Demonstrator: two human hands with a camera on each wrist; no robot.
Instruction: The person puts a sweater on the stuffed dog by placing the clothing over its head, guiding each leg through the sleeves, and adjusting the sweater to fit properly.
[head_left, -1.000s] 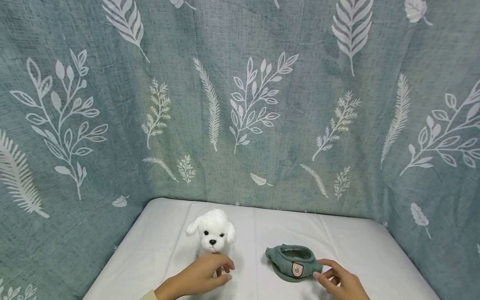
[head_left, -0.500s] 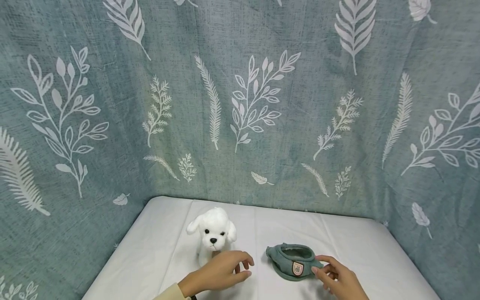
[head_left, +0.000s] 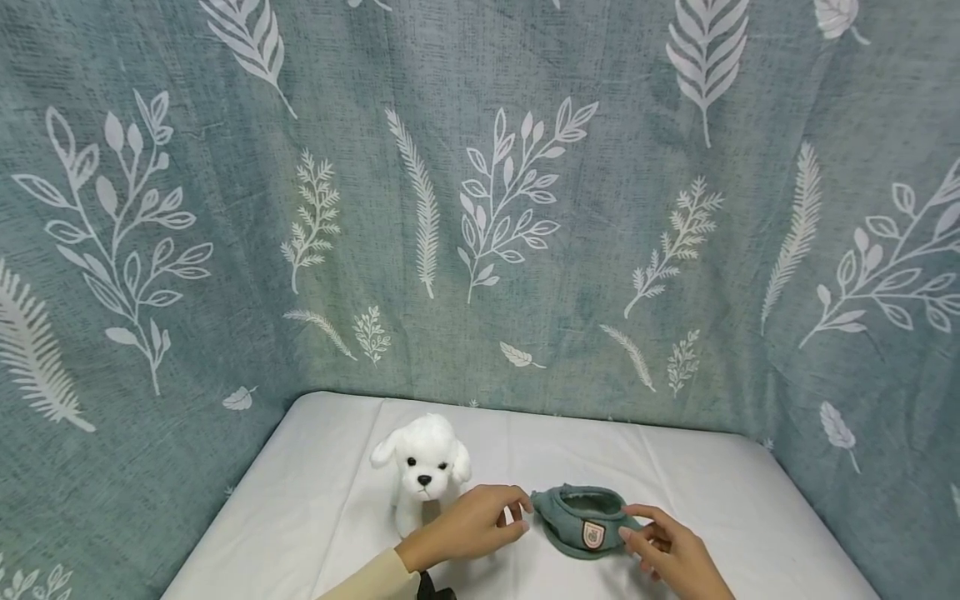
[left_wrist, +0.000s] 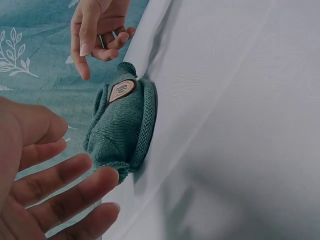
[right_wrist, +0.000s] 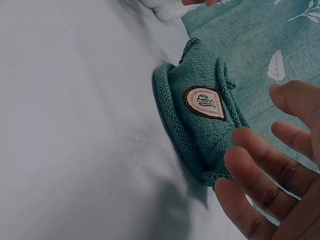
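Note:
A small green knitted sweater (head_left: 562,525) with short sleeve stubs, a rolled hem and a pink-and-black badge rests on the white surface, its wide opening facing up. My left hand (head_left: 483,522) is at its left stub, fingers loosely bent. In the left wrist view, those fingers (left_wrist: 75,192) spread just beside the knit. At the opposite stub is my right hand (head_left: 670,552), thumb and index apart around the stub's end. The right wrist view shows its fingers (right_wrist: 265,175) spread by the sweater, holding nothing.
Behind my left forearm stands a white plush dog (head_left: 426,454), its lower body partly hidden. A white sheet (head_left: 720,492) covers the table. Green leaf-patterned curtains (head_left: 450,208) enclose the back and sides. A black object (head_left: 435,587) shows under my left wrist.
My left hand has moved right, from in front of the plush dog to the sweater's left stub. My right hand has stayed near the right stub; the sweater lies about where it was.

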